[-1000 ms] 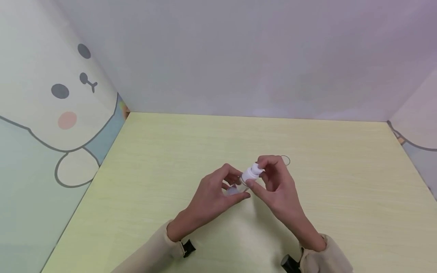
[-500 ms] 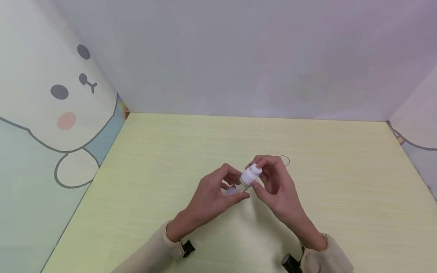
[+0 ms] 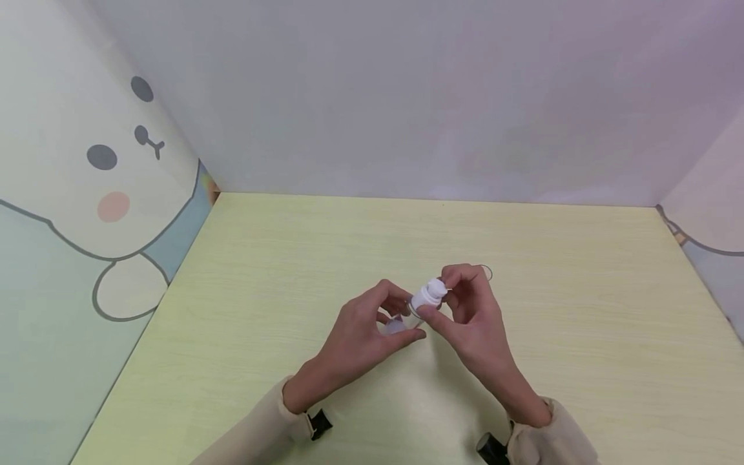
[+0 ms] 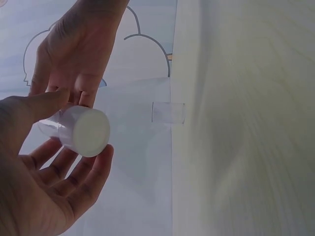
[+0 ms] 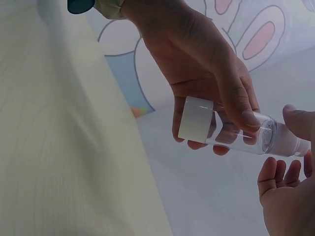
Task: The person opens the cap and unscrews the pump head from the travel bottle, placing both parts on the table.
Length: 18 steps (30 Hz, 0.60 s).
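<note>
A small clear pump bottle with a white base and a white pump top is tilted above the table. My left hand grips its transparent body between thumb and fingers; in the left wrist view the white base faces the camera. At the upper end, my right hand pinches the white collar and pump top, the thumb on the near side and the index finger by the nozzle. The right hand's other fingers hang loosely curled below the bottle in the right wrist view.
A clear cylindrical cap stands on the pale wooden table, just beyond the right hand, which partly hides it in the head view. A plain wall rises behind the table, with cartoon-printed panels at the sides.
My right thumb and fingers spread off the collar half a second ago and are now back on it. The left hand and the bottle have hardly moved.
</note>
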Motion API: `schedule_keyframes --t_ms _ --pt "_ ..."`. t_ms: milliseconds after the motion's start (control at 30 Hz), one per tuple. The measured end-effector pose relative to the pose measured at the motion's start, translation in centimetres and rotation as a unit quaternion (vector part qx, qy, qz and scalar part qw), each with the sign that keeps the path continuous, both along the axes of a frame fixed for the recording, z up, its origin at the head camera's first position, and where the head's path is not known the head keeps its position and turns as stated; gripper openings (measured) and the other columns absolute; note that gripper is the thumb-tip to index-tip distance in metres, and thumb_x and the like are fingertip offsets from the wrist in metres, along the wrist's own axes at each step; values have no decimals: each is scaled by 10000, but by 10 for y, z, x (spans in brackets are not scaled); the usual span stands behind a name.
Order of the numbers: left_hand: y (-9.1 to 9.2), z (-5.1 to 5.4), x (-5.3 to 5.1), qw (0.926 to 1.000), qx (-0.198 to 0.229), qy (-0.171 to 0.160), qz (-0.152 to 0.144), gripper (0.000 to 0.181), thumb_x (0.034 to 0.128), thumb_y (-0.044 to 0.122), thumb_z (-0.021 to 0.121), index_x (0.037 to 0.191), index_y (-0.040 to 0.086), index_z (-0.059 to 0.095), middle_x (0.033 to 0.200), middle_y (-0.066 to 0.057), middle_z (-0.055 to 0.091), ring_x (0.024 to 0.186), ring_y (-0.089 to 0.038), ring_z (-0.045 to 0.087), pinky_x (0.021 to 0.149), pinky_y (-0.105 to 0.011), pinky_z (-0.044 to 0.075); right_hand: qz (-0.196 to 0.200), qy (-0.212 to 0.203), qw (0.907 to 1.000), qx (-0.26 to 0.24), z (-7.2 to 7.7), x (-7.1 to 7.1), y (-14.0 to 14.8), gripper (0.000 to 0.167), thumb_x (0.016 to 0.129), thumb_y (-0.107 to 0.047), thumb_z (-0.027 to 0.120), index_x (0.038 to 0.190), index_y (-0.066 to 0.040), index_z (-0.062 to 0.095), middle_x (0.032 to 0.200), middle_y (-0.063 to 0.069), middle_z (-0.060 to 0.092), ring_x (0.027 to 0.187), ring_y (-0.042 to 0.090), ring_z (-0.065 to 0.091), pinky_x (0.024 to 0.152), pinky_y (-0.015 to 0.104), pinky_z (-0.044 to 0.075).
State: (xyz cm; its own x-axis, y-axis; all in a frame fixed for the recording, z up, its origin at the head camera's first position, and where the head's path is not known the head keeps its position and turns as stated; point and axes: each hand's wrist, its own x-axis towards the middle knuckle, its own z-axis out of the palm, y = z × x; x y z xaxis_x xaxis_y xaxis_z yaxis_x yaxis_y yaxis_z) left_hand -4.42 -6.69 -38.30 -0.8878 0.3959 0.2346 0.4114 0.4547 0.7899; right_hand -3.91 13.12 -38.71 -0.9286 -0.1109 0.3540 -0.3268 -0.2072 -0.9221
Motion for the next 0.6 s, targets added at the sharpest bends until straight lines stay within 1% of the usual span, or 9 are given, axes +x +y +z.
schedule_keyframes --t_ms 133,233,400,600 --pt "0 0 0 10000 -45 40 -46 437 823 231 906 1138 190 606 1011 31 724 904 -55 649 791 -224 605 19 -129 9998 127 0 1 -1 467 839 210 719 1141 30 412 1152 -2 469 1034 114 523 874 141 527" --pt "-1 0 0 9999 -61 61 -53 439 824 229 905 1141 189 604 1013 22 725 904 -55 651 789 -221 605 16 -115 9997 236 1 1 0 462 844 209 711 1153 76 395 1167 -4 479 1040 114 530 881 141 527" --pt "-1 0 0 9999 -47 99 -53 441 827 226 903 1148 184 604 1025 19 732 916 -61 667 790 -223 606 78 130 9995 267 1 0 1 449 842 232 688 1174 103 415 1196 4 506 1059 123 548 937 154 537" --pt "-2 1 -1 9999 -18 110 -36 437 828 225 901 1147 181 605 1026 15 741 909 -61 669 787 -225 605 306 469 9983 178 1 0 2 436 851 252 651 1198 132 417 1233 23 526 1083 147 570 994 176 540"
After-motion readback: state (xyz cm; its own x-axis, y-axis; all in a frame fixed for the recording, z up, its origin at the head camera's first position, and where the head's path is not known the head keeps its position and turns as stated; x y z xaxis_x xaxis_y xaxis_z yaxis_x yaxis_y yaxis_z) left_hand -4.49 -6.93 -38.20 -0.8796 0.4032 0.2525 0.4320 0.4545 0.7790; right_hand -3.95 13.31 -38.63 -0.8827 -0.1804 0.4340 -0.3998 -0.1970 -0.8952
